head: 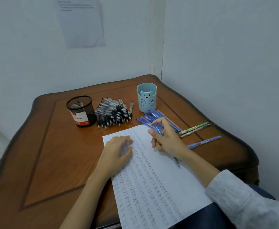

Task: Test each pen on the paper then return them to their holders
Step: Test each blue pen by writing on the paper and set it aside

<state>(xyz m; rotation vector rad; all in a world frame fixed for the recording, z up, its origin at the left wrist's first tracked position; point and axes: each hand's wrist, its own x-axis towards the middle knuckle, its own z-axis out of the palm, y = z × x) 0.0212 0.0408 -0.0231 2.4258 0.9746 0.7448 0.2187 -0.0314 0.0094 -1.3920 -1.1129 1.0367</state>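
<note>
Blue pen [157,130] is gripped in the right hand [167,139] over the top corner of the paper [152,179], near its loose pile [145,119]; the left hand [117,151], fingers relaxed, presses the sheet to the table [52,146], likely steadying it for testing.

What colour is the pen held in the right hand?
The pen is blue, shown in the head view.

The label [81,119] on the mesh holder [79,104] reads "…all Pens". Print on the wall sheet [81,23] and writing on the paper [153,182] are unreadable.
</note>
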